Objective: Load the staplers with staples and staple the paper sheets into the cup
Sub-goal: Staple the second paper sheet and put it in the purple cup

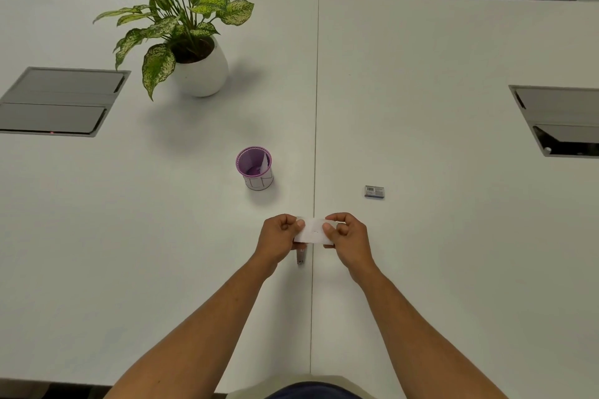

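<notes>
Both hands hold one small white paper slip [311, 231] between them: the left hand [279, 236] has its grip clamped on the slip's left end, thumb on top, and the right hand [346, 235] has its grip clamped on the right end the same way. The slip is held just above the tabletop, over the seam where the two halves meet, near the person.

The white tabletop [437, 253] fills almost the whole view, with its seam running from near to far through the middle. Two grey hatch panels are set into it, one at the far left [58, 100] and one at the far right [560, 120]. A potted plant [181, 26] in a round white pot stands far and left of the seam.

The purple cup [254, 168] stands upright between the plant and the hands, just left of the seam, with some white paper leaning inside it. A small staple box [374, 191] lies flat to the right of the seam, well apart from the cup. A small stapler [301, 256] lies on the tabletop just beneath the left hand, mostly hidden by it
</notes>
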Available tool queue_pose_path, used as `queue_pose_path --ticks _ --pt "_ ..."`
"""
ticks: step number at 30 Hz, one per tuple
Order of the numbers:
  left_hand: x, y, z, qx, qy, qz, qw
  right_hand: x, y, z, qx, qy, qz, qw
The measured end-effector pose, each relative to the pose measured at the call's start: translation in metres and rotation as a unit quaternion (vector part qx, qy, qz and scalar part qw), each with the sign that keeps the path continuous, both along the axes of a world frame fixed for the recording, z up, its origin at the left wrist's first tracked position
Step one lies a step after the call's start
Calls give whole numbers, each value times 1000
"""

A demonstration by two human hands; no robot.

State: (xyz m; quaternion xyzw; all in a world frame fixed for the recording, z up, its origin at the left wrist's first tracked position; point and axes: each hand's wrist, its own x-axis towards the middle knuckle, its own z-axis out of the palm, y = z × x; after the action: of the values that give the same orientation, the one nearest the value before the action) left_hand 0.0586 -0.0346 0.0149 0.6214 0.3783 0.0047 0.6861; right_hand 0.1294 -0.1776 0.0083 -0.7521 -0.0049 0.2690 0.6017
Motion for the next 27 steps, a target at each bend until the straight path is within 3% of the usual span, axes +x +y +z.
queue_pose_path --ticks 11,16,27 --pt "-7 8 -2 52 -15 4 999 -2 0 2 26 77 43 996" --pt "-12 21 -2 139 -23 -15 990 1 14 5 13 66 50 996" --pt "-4 68 -8 192 -7 24 981 30 66 14 -27 45 60 997"
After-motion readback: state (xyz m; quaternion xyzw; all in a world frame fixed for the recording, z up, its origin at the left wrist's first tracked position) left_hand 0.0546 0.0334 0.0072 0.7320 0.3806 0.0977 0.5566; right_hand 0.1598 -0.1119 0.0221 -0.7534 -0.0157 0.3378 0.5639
